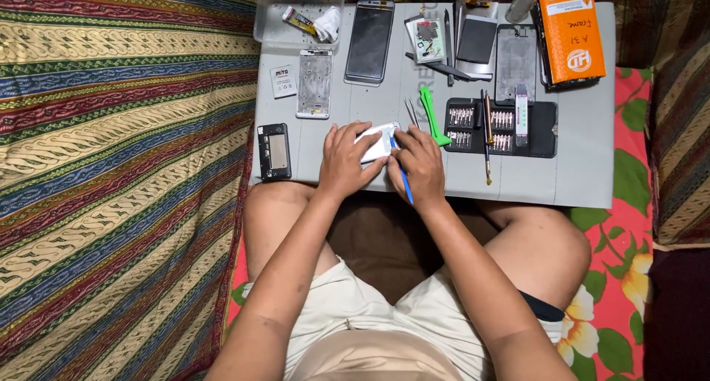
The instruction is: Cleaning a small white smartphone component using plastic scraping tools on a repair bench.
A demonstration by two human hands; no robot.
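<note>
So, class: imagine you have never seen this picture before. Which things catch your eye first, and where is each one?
First come the two hands at the near edge of the grey mat: the left hand steadies a white phone while the right hand works a blue pry tool against it. Next, the orange box at the far right corner stands out. To the left, striped patterned cloth fills the view.

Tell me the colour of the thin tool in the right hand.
Blue; the thin tool in the right hand shows in the head view.
</note>
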